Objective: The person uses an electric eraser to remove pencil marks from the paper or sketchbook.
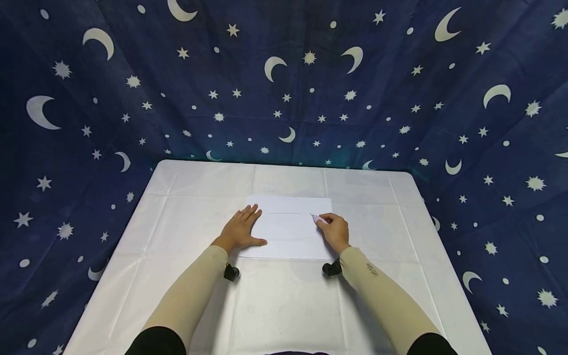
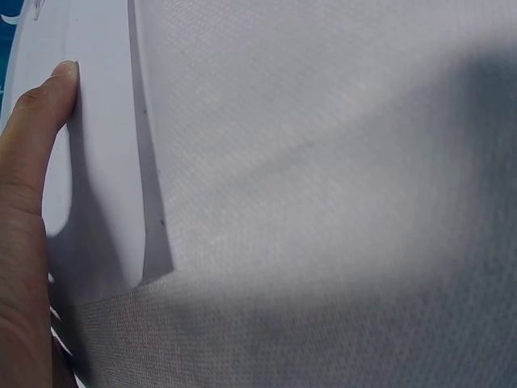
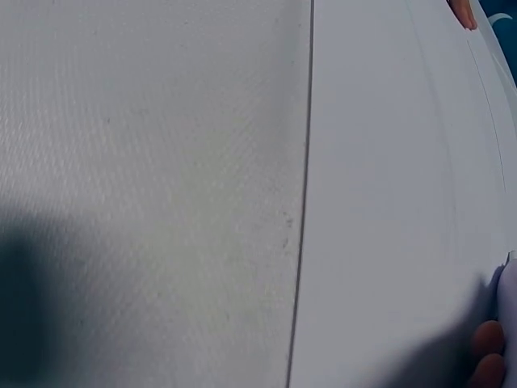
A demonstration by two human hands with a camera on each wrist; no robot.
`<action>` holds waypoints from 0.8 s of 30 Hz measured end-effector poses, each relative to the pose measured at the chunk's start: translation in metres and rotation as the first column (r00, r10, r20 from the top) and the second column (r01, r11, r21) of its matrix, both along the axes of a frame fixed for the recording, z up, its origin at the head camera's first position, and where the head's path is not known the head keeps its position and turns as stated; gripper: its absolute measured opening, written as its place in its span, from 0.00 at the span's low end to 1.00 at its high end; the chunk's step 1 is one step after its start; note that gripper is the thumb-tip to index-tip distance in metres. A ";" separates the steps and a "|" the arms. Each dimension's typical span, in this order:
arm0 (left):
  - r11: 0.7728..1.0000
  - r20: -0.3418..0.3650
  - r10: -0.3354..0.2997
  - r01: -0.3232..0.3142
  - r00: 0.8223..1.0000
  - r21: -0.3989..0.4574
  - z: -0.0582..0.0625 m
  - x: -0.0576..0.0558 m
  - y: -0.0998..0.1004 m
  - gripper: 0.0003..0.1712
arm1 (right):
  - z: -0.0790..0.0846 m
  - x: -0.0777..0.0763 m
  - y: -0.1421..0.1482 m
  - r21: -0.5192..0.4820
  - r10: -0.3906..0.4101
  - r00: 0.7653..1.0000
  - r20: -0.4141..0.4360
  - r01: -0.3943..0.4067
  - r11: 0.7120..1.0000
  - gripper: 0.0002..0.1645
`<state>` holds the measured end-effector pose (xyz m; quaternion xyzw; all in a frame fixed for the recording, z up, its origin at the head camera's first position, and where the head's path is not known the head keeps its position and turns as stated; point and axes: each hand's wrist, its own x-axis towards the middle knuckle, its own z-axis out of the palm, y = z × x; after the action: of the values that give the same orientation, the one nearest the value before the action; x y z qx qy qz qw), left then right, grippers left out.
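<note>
A white sheet of paper [image 1: 284, 249] lies on the white-covered table, with a thin dark line [image 1: 284, 213] across its upper part. On the sheet's left edge my left hand [image 1: 241, 230] rests with its fingers spread. Its thumb lies over the paper in the left wrist view. My right hand [image 1: 336, 232] pinches a pale lilac pen [image 1: 317, 218] near the sheet's right side, the tip pointing left, a short way right of the line's end. Two fingertips [image 3: 487, 352] and part of the lilac barrel [image 3: 508, 315] show at the edge of the right wrist view.
The table [image 1: 288, 305] has a white cover with fold creases. A dark blue cloth [image 1: 301, 133] with moons and stars hangs behind it and on both sides. A small black device [image 1: 231, 272] sits at the left wrist, another [image 1: 332, 268] at the right.
</note>
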<state>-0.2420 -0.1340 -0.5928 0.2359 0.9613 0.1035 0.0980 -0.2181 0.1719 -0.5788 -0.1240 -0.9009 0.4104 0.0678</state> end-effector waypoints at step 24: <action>1.000 -0.013 -0.006 0.006 1.000 0.013 -0.002 -0.001 -0.002 0.64 | -0.002 0.000 -0.010 -0.020 -0.007 1.000 0.014 0.007 1.000 0.12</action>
<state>-0.2428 -0.1360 -0.5953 0.2402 0.9605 0.1080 0.0903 -0.2183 0.1616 -0.5812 -0.1306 -0.8967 0.4183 0.0619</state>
